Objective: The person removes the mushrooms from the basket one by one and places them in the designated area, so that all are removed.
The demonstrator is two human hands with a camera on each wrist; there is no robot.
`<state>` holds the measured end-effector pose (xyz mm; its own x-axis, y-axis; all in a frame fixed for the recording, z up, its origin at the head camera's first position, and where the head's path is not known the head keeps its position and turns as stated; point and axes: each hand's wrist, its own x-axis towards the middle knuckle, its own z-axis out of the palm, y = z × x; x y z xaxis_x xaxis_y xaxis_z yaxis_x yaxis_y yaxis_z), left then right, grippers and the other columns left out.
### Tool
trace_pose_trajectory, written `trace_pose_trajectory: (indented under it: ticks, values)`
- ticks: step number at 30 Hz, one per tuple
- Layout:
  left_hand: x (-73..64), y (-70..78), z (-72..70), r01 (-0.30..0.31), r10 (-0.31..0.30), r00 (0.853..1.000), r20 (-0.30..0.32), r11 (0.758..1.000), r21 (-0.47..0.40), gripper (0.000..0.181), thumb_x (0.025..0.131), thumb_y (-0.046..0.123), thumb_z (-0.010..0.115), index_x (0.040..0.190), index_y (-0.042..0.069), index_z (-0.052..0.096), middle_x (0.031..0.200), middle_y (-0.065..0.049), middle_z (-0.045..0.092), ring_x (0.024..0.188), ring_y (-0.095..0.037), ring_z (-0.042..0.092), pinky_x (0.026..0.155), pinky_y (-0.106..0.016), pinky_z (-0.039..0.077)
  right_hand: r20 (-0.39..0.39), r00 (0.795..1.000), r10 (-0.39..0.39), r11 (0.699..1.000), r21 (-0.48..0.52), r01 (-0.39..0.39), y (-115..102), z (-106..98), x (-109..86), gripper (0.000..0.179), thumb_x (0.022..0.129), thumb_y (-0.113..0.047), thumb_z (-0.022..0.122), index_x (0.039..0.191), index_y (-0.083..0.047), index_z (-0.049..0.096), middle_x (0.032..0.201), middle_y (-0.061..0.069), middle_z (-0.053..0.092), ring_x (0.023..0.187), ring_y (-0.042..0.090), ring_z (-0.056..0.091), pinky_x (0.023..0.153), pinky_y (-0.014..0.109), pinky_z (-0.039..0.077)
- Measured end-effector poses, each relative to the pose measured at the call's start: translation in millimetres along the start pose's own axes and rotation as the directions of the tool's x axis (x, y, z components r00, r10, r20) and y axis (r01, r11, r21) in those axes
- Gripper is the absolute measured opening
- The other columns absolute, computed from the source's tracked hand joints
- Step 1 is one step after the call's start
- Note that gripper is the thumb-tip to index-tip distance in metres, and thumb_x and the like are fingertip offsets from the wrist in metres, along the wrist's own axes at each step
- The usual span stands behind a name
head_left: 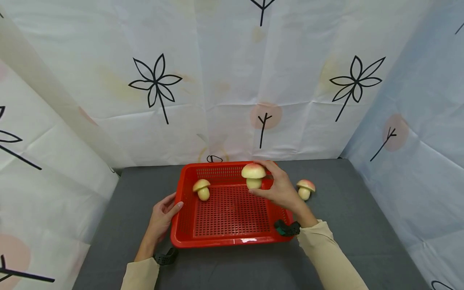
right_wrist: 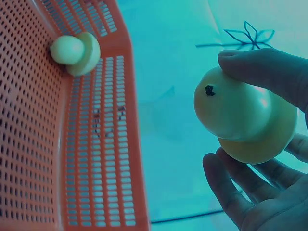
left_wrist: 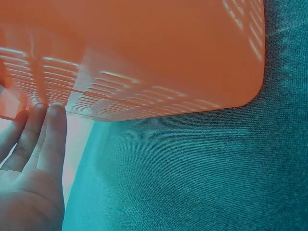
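White cloth printed with black line-drawn flowers [head_left: 155, 82] hangs behind and at both sides of a grey cloth-covered table [head_left: 362, 221]. On the table sits a red plastic basket [head_left: 232, 242] with slotted walls and floor. The left hand [head_left: 162, 215] is at its left side: the fingers are extended nearly straight, their tips against the outer wall, while the thumb lies on the rim. The right hand [head_left: 280, 187] grips a toy mushroom [head_left: 253, 171] between thumb and fingers, the thumb against the pale stem and the lower fingers spread apart below the cap. This mushroom is upright, raised at the basket's far right part. A second mushroom [head_left: 202, 189] lies inside the basket, far left, tilted, near the wall. A third mushroom [head_left: 305, 186] is on the table, just right of the basket.
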<state>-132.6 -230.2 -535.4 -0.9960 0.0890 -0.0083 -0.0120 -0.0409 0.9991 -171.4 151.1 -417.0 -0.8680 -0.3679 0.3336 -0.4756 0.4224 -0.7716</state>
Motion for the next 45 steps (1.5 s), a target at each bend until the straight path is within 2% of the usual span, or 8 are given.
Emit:
trace_pose_trajectory:
  ticks: [7, 13, 16, 18, 21, 23, 25, 45]
  values:
    - [0.4, 0.5, 1.2, -0.005, 0.005, 1.000, -0.010, 1.000, 0.003, 0.057, 0.102, 0.008, 0.062, 0.151, -0.008, 0.037, 0.146, -0.034, 0.045, 0.115, -0.013, 0.066, 0.088, -0.032, 0.058, -0.050, 0.999, 0.017, 0.999, 0.045, -0.014, 12, -21, -10.1, 0.081, 0.078, -0.005, 0.089, 0.148, -0.005, 0.048, 0.138, 0.014, 0.054, 0.120, 0.029, 0.055, 0.094, 0.048, 0.053]
    - [0.5, 0.0, 1.4, -0.008, 0.008, 1.000, -0.013, 1.000, 0.013, 0.057, 0.102, 0.009, 0.062, 0.151, -0.008, 0.038, 0.146, -0.034, 0.046, 0.116, -0.013, 0.065, 0.089, -0.033, 0.058, -0.107, 0.994, 0.033, 0.998, 0.058, -0.027, 20, -40, -17.8, 0.082, 0.078, 0.003, 0.086, 0.148, 0.001, 0.045, 0.139, 0.021, 0.051, 0.120, 0.034, 0.055, 0.092, 0.021, 0.052]
    - [0.2, -0.1, 1.2, -0.002, 0.003, 1.000, -0.011, 1.000, 0.007, 0.058, 0.102, 0.009, 0.063, 0.152, -0.007, 0.037, 0.146, -0.033, 0.045, 0.116, -0.014, 0.065, 0.089, -0.034, 0.058, -0.124, 0.991, 0.057, 0.996, 0.073, -0.048, 24, -51, -22.7, 0.081, 0.078, 0.005, 0.085, 0.148, 0.001, 0.044, 0.139, 0.022, 0.051, 0.114, 0.028, 0.057, 0.077, 0.013, 0.052]
    - [0.1, -0.5, 0.7, -0.003, 0.003, 1.000, -0.007, 1.000, 0.004, 0.058, 0.102, 0.009, 0.063, 0.152, -0.007, 0.037, 0.147, -0.033, 0.045, 0.117, -0.014, 0.065, 0.089, -0.035, 0.058, -0.134, 0.988, 0.075, 0.994, 0.086, -0.064, 27, -57, -26.8, 0.081, 0.079, 0.006, 0.084, 0.149, 0.001, 0.043, 0.139, 0.022, 0.050, 0.113, 0.019, 0.058, 0.076, 0.012, 0.052]
    - [0.0, -0.4, 0.2, -0.006, 0.006, 1.000, -0.002, 1.000, -0.004, 0.059, 0.102, 0.010, 0.063, 0.152, -0.006, 0.037, 0.147, -0.032, 0.045, 0.117, -0.015, 0.065, 0.089, -0.035, 0.058, -0.145, 0.985, 0.096, 0.988, 0.134, -0.077, 32, -66, -33.6, 0.081, 0.080, 0.010, 0.081, 0.149, 0.003, 0.042, 0.141, 0.023, 0.048, 0.110, 0.008, 0.058, 0.075, 0.012, 0.054]
    - [0.0, -0.3, 0.1, -0.003, 0.003, 1.000, 0.000, 1.000, -0.005, 0.059, 0.102, 0.010, 0.063, 0.153, -0.005, 0.037, 0.147, -0.031, 0.045, 0.117, -0.015, 0.065, 0.089, -0.035, 0.059, -0.156, 0.983, 0.100, 0.985, 0.157, -0.076, 35, -72, -37.8, 0.080, 0.080, 0.012, 0.080, 0.150, 0.004, 0.040, 0.142, 0.024, 0.046, 0.112, 0.004, 0.057, 0.085, 0.014, 0.054]
    - [0.0, 0.3, 0.1, 0.004, -0.004, 1.000, -0.001, 1.000, -0.009, 0.059, 0.102, 0.010, 0.063, 0.153, -0.005, 0.037, 0.147, -0.030, 0.046, 0.117, -0.015, 0.065, 0.089, -0.035, 0.059, -0.169, 0.980, 0.105, 0.983, 0.169, -0.076, 39, -77, -41.9, 0.080, 0.080, 0.013, 0.078, 0.150, 0.004, 0.040, 0.141, 0.024, 0.046, 0.111, 0.003, 0.057, 0.086, 0.014, 0.054]
    - [0.4, 1.4, 1.0, 0.008, -0.008, 1.000, -0.010, 1.000, 0.000, 0.055, 0.102, 0.007, 0.062, 0.150, -0.007, 0.039, 0.144, -0.034, 0.047, 0.113, -0.015, 0.067, 0.087, -0.033, 0.059, -0.289, 0.928, 0.238, 0.970, 0.026, -0.240, 92, -112, -77.7, 0.080, 0.085, 0.002, 0.080, 0.152, 0.003, 0.037, 0.141, 0.020, 0.047, 0.107, -0.009, 0.053, 0.082, 0.009, 0.050]
